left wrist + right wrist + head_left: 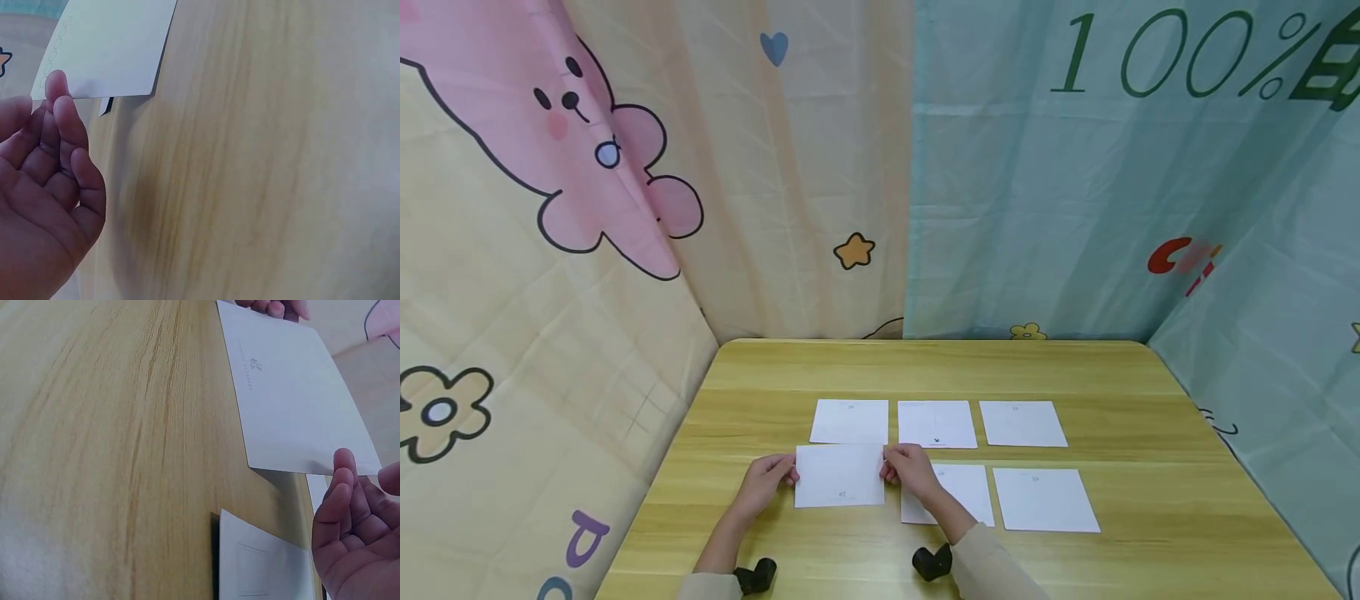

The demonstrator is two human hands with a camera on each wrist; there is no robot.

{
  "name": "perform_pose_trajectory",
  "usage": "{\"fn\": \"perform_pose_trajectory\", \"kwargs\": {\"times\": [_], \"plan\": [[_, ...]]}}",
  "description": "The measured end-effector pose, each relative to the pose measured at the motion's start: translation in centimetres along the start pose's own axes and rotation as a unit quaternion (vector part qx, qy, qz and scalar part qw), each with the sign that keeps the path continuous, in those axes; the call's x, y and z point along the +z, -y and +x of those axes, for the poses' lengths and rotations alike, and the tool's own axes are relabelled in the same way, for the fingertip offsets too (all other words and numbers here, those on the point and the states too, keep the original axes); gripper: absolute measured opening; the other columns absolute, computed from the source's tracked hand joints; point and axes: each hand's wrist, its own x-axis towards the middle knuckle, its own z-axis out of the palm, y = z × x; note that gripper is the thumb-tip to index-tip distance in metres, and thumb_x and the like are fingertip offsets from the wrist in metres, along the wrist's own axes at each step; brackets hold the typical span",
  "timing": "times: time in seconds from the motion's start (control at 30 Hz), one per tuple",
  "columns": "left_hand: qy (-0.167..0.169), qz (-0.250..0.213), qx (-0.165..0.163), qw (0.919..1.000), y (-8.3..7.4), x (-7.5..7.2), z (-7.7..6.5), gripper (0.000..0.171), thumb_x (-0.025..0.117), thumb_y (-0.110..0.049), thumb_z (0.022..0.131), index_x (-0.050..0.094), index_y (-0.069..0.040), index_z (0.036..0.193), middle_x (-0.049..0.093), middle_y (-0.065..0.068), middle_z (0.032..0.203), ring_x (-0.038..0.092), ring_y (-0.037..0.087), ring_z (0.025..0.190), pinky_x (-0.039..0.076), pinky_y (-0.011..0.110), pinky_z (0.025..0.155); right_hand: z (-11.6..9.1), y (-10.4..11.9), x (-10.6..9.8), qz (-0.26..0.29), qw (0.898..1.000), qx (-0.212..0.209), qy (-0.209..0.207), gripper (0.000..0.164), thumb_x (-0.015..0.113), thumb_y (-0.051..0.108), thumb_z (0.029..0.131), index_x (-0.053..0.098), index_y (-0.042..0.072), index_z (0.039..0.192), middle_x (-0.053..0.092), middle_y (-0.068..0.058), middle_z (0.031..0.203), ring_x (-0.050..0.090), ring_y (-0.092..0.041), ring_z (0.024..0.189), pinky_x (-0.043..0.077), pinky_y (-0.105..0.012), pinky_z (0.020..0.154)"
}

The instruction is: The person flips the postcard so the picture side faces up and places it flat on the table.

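Both hands hold one blank-looking white card (839, 477) just above the table, toward the near left of the laid-out cards. My left hand (764, 483) pinches its left edge, and my right hand (912, 472) pinches the right edge near the far corner. A small grey emblem with a line of tiny print marks the held card's face (294, 394) in the right wrist view. Under my right wrist lies another white card (958, 493), partly covered by the forearm. The left wrist view shows the left fingertips (56, 84) at the card's edge.
Three white cards form a far row: left (850, 421), middle (934, 422) and right (1022, 423). Another card (1047, 500) lies at the near right. All rest on a wooden table (1180, 517), with printed curtains (805, 167) around it.
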Motion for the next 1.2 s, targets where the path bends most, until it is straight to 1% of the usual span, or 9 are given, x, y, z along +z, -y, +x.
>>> {"fn": "perform_pose_trajectory", "kwargs": {"times": [0.13, 0.23, 0.33, 0.4, 0.53, 0.6, 0.73, 1.03, 1.2], "plan": [[0.0, -0.02, -0.006, 0.9998, -0.1, 0.0, 0.0, 0.026, 0.044, -0.007, 0.096, 0.061, 0.013, 0.092, 0.058, 0.01, 0.071, 0.055, 0.017, 0.068, 0.049, 0.028, 0.066, 0.1, 0.0, 0.0, 0.011, 1.0, 0.006, -0.002, 0.031, 0.047, 0.015, 0.095, 0.06, -0.008, 0.078, 0.059, -0.006, 0.063, 0.05, -0.011, 0.056, 0.044, -0.024, 0.053], [-0.001, -0.02, -0.015, 0.9997, -0.1, 0.0, -0.1, 0.029, 0.045, -0.012, 0.096, 0.061, 0.011, 0.089, 0.058, 0.009, 0.071, 0.055, 0.018, 0.069, 0.049, 0.028, 0.067, 0.0, 0.1, -0.1, 0.026, 1.0, 0.008, -0.003, 0.031, 0.046, 0.014, 0.095, 0.06, -0.008, 0.079, 0.06, -0.007, 0.063, 0.05, -0.011, 0.056, 0.043, -0.023, 0.053], [0.0, -0.021, -0.02, 0.9996, -0.2, -0.1, -0.2, 0.032, 0.046, -0.018, 0.096, 0.061, 0.008, 0.084, 0.058, 0.008, 0.071, 0.054, 0.017, 0.069, 0.049, 0.028, 0.067, -0.6, 1.4, 0.0, 0.028, 1.0, 0.004, -0.004, 0.03, 0.045, 0.011, 0.095, 0.058, -0.012, 0.081, 0.06, -0.013, 0.065, 0.05, -0.011, 0.056, 0.045, -0.026, 0.055], [0.001, -0.022, -0.022, 0.9995, -0.7, -0.1, -0.5, 0.033, 0.046, -0.018, 0.096, 0.06, 0.008, 0.082, 0.058, 0.008, 0.071, 0.054, 0.019, 0.07, 0.049, 0.03, 0.068, -1.3, 2.5, 0.0, 0.028, 1.0, 0.003, -0.006, 0.03, 0.044, 0.009, 0.095, 0.057, -0.014, 0.082, 0.06, -0.017, 0.067, 0.05, -0.012, 0.056, 0.046, -0.027, 0.056], [0.002, -0.027, -0.021, 0.9994, -0.7, -0.1, -0.6, 0.033, 0.047, -0.019, 0.096, 0.06, 0.008, 0.082, 0.057, 0.009, 0.071, 0.054, 0.02, 0.07, 0.049, 0.03, 0.068, -2.1, 3.9, 0.1, 0.028, 1.0, 0.004, -0.013, 0.028, 0.045, 0.008, 0.094, 0.057, -0.015, 0.082, 0.06, -0.015, 0.066, 0.05, -0.011, 0.056, 0.046, -0.027, 0.057], [-0.002, -0.03, -0.021, 0.9993, -0.2, -0.1, -0.4, 0.033, 0.047, -0.02, 0.096, 0.06, 0.007, 0.082, 0.057, 0.009, 0.071, 0.054, 0.019, 0.07, 0.049, 0.029, 0.068, -2.1, 3.9, 0.1, 0.032, 0.999, 0.005, -0.015, 0.027, 0.046, 0.007, 0.093, 0.058, -0.014, 0.081, 0.06, -0.012, 0.065, 0.051, -0.011, 0.056, 0.046, -0.025, 0.056], [-0.004, -0.034, -0.018, 0.9993, -0.2, -0.1, -0.6, 0.034, 0.047, -0.022, 0.096, 0.06, 0.007, 0.083, 0.057, 0.009, 0.072, 0.054, 0.019, 0.071, 0.048, 0.029, 0.069, -2.3, 3.9, 0.1, 0.029, 0.999, 0.004, -0.016, 0.028, 0.046, 0.007, 0.093, 0.058, -0.015, 0.081, 0.06, -0.011, 0.065, 0.051, -0.01, 0.056, 0.046, -0.024, 0.056], [-0.003, -0.034, -0.008, 0.9994, -0.3, -0.3, -1.3, 0.033, 0.047, -0.019, 0.096, 0.058, 0.008, 0.081, 0.057, 0.008, 0.071, 0.054, 0.016, 0.069, 0.047, 0.029, 0.067, -2.3, 4.1, 0.2, 0.013, 1.0, -0.005, -0.01, 0.028, 0.046, 0.007, 0.094, 0.057, -0.017, 0.082, 0.061, -0.019, 0.068, 0.051, -0.013, 0.058, 0.048, -0.033, 0.06], [-0.003, -0.035, -0.003, 0.9994, -0.4, -0.3, -1.6, 0.035, 0.047, -0.021, 0.096, 0.058, 0.008, 0.079, 0.057, 0.009, 0.072, 0.054, 0.017, 0.07, 0.048, 0.03, 0.069, -2.6, 4.2, 0.2, 0.009, 1.0, -0.009, -0.007, 0.028, 0.046, 0.007, 0.094, 0.056, -0.017, 0.083, 0.061, -0.019, 0.069, 0.051, -0.013, 0.059, 0.048, -0.032, 0.06]]}}
